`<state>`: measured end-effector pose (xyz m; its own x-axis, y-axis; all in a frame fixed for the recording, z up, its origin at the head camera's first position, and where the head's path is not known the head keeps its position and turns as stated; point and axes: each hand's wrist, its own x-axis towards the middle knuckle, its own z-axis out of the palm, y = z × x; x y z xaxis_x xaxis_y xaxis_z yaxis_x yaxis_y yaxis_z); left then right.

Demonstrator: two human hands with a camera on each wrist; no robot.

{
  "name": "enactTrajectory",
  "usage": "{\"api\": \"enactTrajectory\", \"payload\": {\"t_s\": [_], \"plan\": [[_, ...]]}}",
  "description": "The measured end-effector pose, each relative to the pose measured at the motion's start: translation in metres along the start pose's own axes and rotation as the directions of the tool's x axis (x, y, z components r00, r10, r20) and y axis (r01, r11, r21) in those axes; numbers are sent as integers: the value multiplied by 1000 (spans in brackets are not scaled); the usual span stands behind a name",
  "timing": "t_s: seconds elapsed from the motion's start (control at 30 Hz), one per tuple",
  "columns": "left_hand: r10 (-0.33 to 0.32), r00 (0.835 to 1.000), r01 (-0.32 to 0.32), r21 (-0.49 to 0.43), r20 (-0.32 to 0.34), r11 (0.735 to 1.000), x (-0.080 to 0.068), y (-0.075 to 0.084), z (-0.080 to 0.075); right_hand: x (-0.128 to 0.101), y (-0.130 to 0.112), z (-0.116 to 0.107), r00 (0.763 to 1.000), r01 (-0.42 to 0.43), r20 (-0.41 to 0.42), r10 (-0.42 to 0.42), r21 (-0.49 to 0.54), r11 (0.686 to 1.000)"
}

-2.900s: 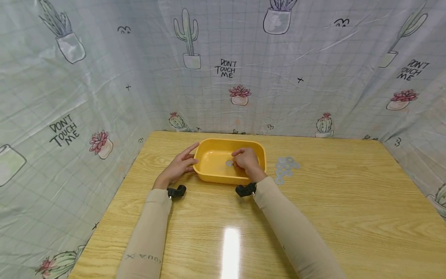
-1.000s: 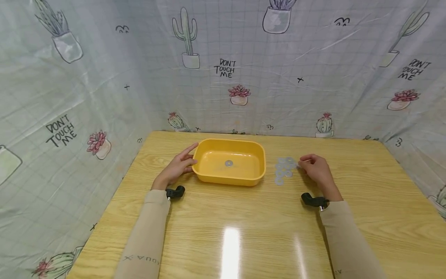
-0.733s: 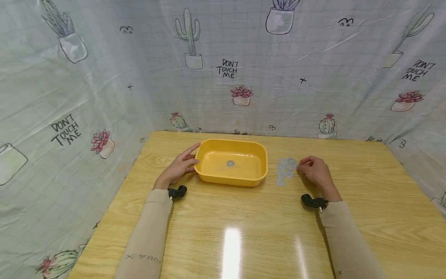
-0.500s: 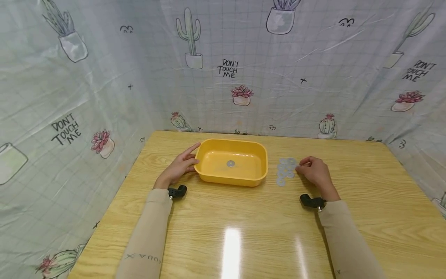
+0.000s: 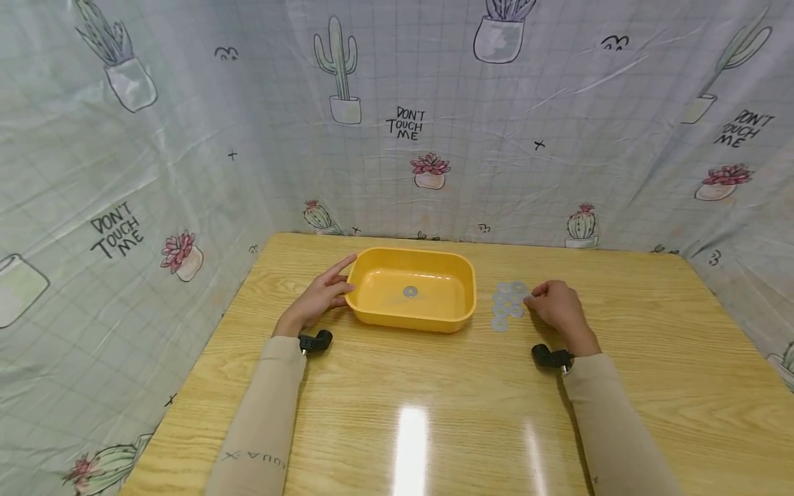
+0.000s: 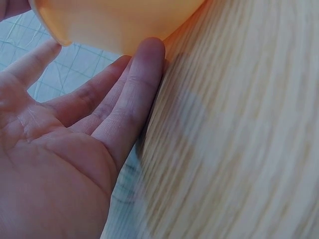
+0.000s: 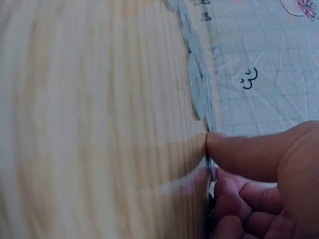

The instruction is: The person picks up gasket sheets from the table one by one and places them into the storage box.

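Note:
A yellow plastic tray (image 5: pixel 428 318) stands on the table, with one flat grey metal washer (image 5: pixel 410 292) lying on its floor. My left hand (image 5: pixel 315 297) holds the tray's left end, thumb over the rim and the other fingers against the outer wall. In the left wrist view, fairly straight fingers (image 6: pixel 144 64) touch that wall from outside. Several more washers (image 5: pixel 500 311) lie in an overlapping cluster right of the tray. At the cluster's right edge, my right hand (image 5: pixel 558 306) pinches a washer (image 7: pixel 210 172) between thumb and fingertips; the fingers partly hide it.
The wooden table (image 5: pixel 496 413) ends at the back against a hanging curtain (image 5: pixel 372 151) printed with cacti. A small black camera (image 5: pixel 548 357) sits on my right wrist and another (image 5: pixel 318 341) on my left.
My right hand has left the tray's inside and gone right to the washer cluster, where it takes hold of a washer, shifting slightly left. My left hand keeps its place on the tray.

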<state>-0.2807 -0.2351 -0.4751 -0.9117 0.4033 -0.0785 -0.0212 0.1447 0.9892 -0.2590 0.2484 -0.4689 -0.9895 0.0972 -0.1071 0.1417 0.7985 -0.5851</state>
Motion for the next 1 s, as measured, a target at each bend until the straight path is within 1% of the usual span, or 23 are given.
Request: {"api": "enactTrajectory", "payload": {"t_s": [0.23, 0.57, 0.73, 0.9, 1.0], "plan": [[-8, 1000, 8, 4, 1, 1000, 1, 0, 1, 0, 3, 1, 999, 45, 8, -45, -65, 997], [-20, 1000, 20, 10, -5, 1000, 0, 2, 3, -1, 4, 0, 997, 70, 37, -67, -82, 994], [-18, 1000, 18, 7, -5, 1000, 0, 2, 3, -1, 3, -1, 996, 94, 16, -93, -101, 990], [-21, 1000, 21, 9, -13, 1000, 0, 3, 2, -1, -2, 0, 992, 123, -12, -127, -168, 978], [-22, 1000, 22, 5, -11, 1000, 0, 2, 2, -1, -5, -2, 992, 124, -3, -127, -197, 973]]}}
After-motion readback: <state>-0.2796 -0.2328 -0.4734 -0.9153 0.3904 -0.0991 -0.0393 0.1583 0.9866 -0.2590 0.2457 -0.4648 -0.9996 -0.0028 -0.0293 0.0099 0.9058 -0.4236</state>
